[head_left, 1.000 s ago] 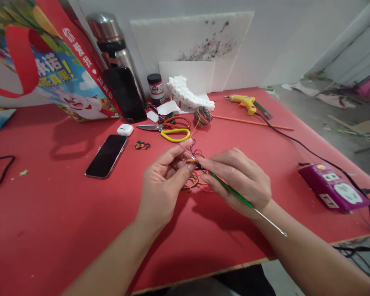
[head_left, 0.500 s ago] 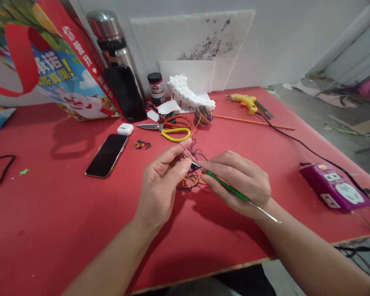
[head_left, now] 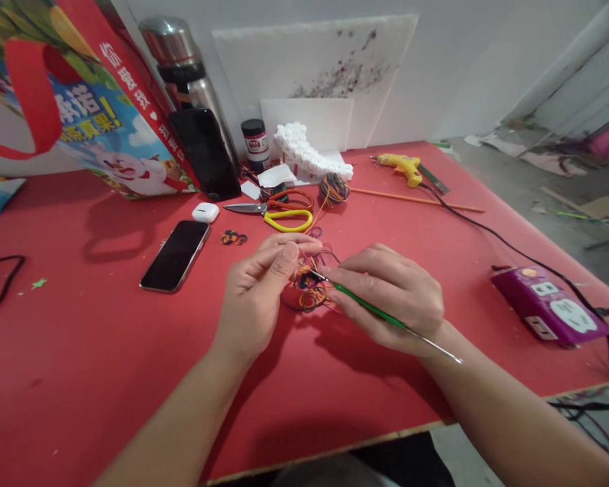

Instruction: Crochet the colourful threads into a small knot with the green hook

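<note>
My right hand (head_left: 390, 297) grips a crochet hook (head_left: 373, 310) with a green handle and bare metal ends. The hook's tip points left into a small multicoloured crochet piece (head_left: 303, 272). My left hand (head_left: 261, 291) pinches that piece between thumb and fingers, which partly hide it. Loose orange, dark and pink thread (head_left: 312, 297) lies looped on the table under both hands. From the fingers a strand runs up to a multicoloured thread ball (head_left: 333, 189). Scissors (head_left: 279, 213) with red and yellow handles lie just beyond my left hand.
On the red table (head_left: 81, 365) are a phone (head_left: 176, 256), an earbud case (head_left: 206, 212), a small crocheted bit (head_left: 233, 237), a yellow glue gun (head_left: 400, 166) with its cord, and a purple power socket (head_left: 551, 304). A gift bag (head_left: 126, 135) and steel flask (head_left: 170, 44) stand behind.
My left hand has shifted slightly left and its thumb has drawn back, so more of the crochet piece shows. My right hand with the hook stays almost in place.
</note>
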`<state>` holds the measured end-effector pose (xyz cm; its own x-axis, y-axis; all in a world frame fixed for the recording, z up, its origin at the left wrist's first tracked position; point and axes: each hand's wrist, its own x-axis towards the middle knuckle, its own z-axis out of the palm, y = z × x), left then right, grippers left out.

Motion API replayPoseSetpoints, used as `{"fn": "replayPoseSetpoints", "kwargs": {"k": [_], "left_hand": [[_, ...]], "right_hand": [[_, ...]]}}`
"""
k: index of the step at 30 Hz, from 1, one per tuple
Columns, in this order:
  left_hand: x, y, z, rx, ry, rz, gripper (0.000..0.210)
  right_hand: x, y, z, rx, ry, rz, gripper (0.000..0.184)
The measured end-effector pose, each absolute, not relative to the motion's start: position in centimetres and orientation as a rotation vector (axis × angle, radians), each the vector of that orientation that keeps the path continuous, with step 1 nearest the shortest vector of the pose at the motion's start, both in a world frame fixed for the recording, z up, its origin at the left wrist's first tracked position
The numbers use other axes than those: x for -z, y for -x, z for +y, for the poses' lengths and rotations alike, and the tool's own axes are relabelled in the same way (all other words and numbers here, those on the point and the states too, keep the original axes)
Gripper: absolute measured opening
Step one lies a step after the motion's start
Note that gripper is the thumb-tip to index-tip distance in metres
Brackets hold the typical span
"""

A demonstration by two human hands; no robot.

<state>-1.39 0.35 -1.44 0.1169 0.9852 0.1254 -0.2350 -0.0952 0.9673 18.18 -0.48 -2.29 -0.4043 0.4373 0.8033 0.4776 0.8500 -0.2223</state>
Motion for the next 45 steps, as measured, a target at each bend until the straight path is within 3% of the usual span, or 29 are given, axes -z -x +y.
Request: {"fn": "replayPoseSetpoints", "kwargs": {"k": [7,13,26,33,40,45], "left_hand": [[1.5,1.2,0.3,-1.271,-1.122,0.889,0.024],[1.6,1.5,0.5,-1.299,-1.196,0.877,0.006],[1.6,1.0,0.3,-1.32,-1.005,0.973,0.02],[0.7,0.3,0.1,-1.299,-0.713,0.954,0.029],[0.5,0.0,0.4,-1.254,-0.562,0.933,0.032],[0.5,0.2,0.5,-1.28,-0.637,0.989,0.038]], "right_hand": [[2.4,-18.3,-0.5,0.047,0.668,-2.072,0.02],[2.4,-18.3,-0.5,0.08,0.681,-2.058,0.017],[2.3,-18.1,-0.7,0.078,0.761,-1.985,0.029],[2.5,-17.8,-1.0,0.054,0.814,-1.955,0.017],[2.7,-17.8,-0.9,-0.118,0.815,-1.944,0.019],[2.7,-17.9,-0.6,0.001,0.782,-2.046,0.017]]}}
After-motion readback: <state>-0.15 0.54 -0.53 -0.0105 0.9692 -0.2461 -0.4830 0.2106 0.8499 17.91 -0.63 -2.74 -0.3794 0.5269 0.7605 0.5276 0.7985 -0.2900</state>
